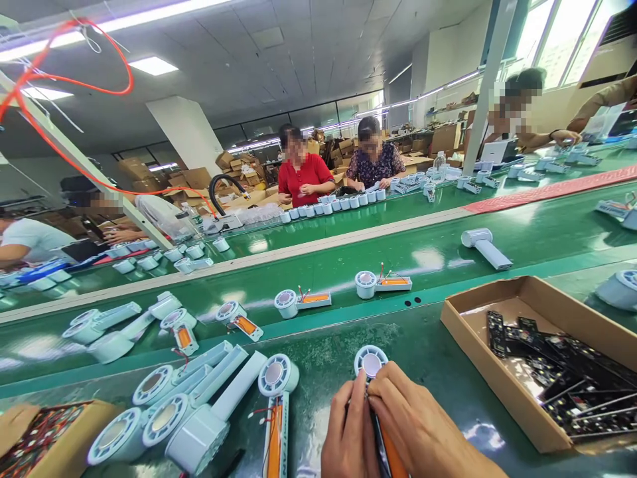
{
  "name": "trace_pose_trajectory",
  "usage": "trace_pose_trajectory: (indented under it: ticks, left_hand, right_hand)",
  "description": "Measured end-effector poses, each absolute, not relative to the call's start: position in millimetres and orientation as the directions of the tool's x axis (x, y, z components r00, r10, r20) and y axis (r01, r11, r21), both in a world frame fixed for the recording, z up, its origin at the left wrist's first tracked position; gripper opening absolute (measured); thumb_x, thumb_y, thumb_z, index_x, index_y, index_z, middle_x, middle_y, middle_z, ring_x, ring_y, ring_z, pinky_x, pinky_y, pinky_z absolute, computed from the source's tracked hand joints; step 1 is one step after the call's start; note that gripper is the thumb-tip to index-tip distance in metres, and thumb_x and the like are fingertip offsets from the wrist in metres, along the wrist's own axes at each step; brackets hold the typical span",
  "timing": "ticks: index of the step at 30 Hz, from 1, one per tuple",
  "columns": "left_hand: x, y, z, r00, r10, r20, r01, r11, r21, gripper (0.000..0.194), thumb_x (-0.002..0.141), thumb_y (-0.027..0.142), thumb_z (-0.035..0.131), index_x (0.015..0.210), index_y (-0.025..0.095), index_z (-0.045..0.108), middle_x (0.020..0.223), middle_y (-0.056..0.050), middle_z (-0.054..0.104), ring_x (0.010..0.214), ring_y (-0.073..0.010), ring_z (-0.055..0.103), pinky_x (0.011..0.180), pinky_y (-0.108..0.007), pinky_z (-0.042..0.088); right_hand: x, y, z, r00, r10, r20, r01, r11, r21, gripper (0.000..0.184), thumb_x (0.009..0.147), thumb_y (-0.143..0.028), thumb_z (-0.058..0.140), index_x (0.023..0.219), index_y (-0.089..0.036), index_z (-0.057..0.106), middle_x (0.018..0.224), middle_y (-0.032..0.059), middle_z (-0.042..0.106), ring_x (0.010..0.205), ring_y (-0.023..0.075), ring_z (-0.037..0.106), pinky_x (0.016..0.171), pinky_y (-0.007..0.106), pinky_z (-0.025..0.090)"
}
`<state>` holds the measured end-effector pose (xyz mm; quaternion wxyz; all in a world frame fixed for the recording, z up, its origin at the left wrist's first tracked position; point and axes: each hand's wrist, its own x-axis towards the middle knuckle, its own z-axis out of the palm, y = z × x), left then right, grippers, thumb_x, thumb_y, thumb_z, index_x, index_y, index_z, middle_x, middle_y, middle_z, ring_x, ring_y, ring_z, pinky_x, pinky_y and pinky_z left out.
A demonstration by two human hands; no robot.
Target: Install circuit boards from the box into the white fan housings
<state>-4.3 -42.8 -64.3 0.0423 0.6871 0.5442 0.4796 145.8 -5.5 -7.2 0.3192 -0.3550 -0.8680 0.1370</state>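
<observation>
Hands [393, 425], round-headed plastic fan shell [371, 364]

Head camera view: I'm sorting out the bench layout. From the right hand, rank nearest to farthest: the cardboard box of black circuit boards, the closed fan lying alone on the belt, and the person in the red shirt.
1. Cardboard box, just right of the right hand.
2. Closed fan, farther up the belt, right.
3. Person in red shirt, across the far belt.

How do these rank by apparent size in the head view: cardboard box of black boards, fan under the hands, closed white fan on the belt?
1. cardboard box
2. closed white fan
3. fan under the hands, mostly covered, so unsure versus 2.
</observation>
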Motion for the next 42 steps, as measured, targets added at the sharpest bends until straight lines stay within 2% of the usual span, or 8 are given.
trace_pose_trajectory:
  ticks: [5,8,15,18,21,27,34,42]
  left_hand:
    - [-2,-43,-68,-0.039,0.749,0.661,0.717,-0.44,0.541,0.042,0.105,0.017,0.038,0.145,0.022,0.053,0.13,-0.01,0.061,0.12,-0.0161,0.063,0.101,-0.022,0.052]
    - [2,-43,-67,-0.035,0.756,0.654,0.714,-0.439,0.546,0.043,0.106,0.018,0.037,0.147,0.02,0.049,0.13,-0.011,0.06,0.121,-0.0164,0.063,0.097,-0.02,0.054]
    - [3,-49,-69,-0.012,0.808,0.589,0.726,-0.398,0.561,0.05,0.106,0.017,0.029,0.155,0.023,0.036,0.135,-0.012,0.058,0.124,-0.0178,0.062,0.095,-0.023,0.056]
    - [1,-52,-69,-0.003,0.828,0.561,0.744,-0.373,0.554,0.052,0.105,0.016,0.031,0.156,0.026,0.033,0.136,-0.011,0.058,0.123,-0.0169,0.062,0.092,-0.02,0.057]
    - [1,-54,-67,-0.01,0.857,0.515,0.738,-0.341,0.582,0.053,0.104,0.012,0.035,0.156,0.024,0.035,0.137,-0.013,0.059,0.123,-0.0178,0.063,0.092,-0.021,0.057]
    - [-2,-55,-48,-0.002,0.906,0.422,0.59,-0.34,0.732,0.053,0.099,0.008,0.034,0.148,0.023,0.048,0.131,-0.011,0.062,0.12,-0.0183,0.063,0.1,-0.027,0.053]
    - [-5,-54,-32,0.028,0.925,0.379,0.548,-0.331,0.768,0.054,0.098,0.008,0.036,0.148,0.024,0.048,0.126,-0.01,0.064,0.114,-0.0171,0.065,0.095,-0.026,0.054]
    - [-1,-56,-41,0.044,0.933,0.356,0.623,-0.304,0.721,0.057,0.095,0.004,0.033,0.148,0.017,0.048,0.122,-0.015,0.067,0.109,-0.0197,0.07,0.09,-0.027,0.058]
  right_hand:
    - [150,-5,-3,-0.612,0.57,0.548,0.524,0.811,-0.259,0.029,0.103,-0.009,0.034,0.088,-0.017,0.057,0.086,0.0063,0.06,0.072,0.0193,0.054,0.061,0.029,0.039]
    - [149,-2,-8,-0.589,0.515,0.623,0.501,0.837,-0.218,0.036,0.105,-0.012,0.034,0.076,-0.017,0.053,0.078,0.0043,0.058,0.067,0.0175,0.048,0.058,0.03,0.034]
    - [148,-4,-14,-0.523,0.596,0.61,0.472,0.798,-0.375,0.034,0.106,-0.014,0.032,0.086,-0.016,0.059,0.079,0.0055,0.059,0.066,0.0169,0.051,0.06,0.029,0.038]
    - [147,-5,-11,-0.533,0.602,0.595,0.464,0.796,-0.389,0.034,0.106,-0.015,0.031,0.089,-0.016,0.06,0.079,0.0063,0.06,0.066,0.0179,0.053,0.059,0.029,0.041]
    - [146,-6,-10,-0.548,0.621,0.56,0.477,0.782,-0.401,0.035,0.106,-0.016,0.029,0.089,-0.017,0.059,0.079,0.0063,0.062,0.065,0.0185,0.054,0.057,0.029,0.042]
    - [151,-5,-3,-0.532,0.715,0.454,0.401,0.685,-0.608,0.031,0.105,-0.014,0.033,0.095,-0.019,0.062,0.089,0.0059,0.062,0.074,0.0161,0.06,0.065,0.025,0.049]
    - [159,-4,0,-0.593,0.678,0.435,0.451,0.727,-0.518,0.031,0.101,-0.009,0.034,0.098,-0.018,0.063,0.087,0.0066,0.061,0.072,0.0182,0.061,0.063,0.027,0.051]
    - [151,-3,3,-0.563,0.701,0.438,0.422,0.699,-0.577,0.031,0.101,-0.009,0.034,0.092,-0.019,0.061,0.087,0.0076,0.063,0.073,0.0177,0.063,0.067,0.027,0.054]
